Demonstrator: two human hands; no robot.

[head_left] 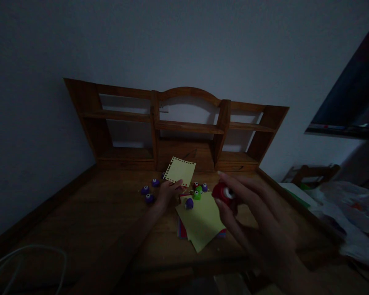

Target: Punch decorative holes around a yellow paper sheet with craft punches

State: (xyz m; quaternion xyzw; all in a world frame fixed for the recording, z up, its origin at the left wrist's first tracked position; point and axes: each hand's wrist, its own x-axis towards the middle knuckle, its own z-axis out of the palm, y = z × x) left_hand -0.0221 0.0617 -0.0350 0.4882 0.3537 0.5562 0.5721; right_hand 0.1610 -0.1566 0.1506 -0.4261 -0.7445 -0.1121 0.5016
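Hands (264, 225) apart; red toy (219, 191) in right

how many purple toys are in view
6: three purple toys left of the left hand, one partly behind its yellow sheet, one on the paper stack, one right of the green toys. More may be hidden.

Red toy (219, 192), white eye (228, 193); purple toys (145, 190); green toy (197, 196); pale-yellow sheet (181, 170); brown desk (110, 205).
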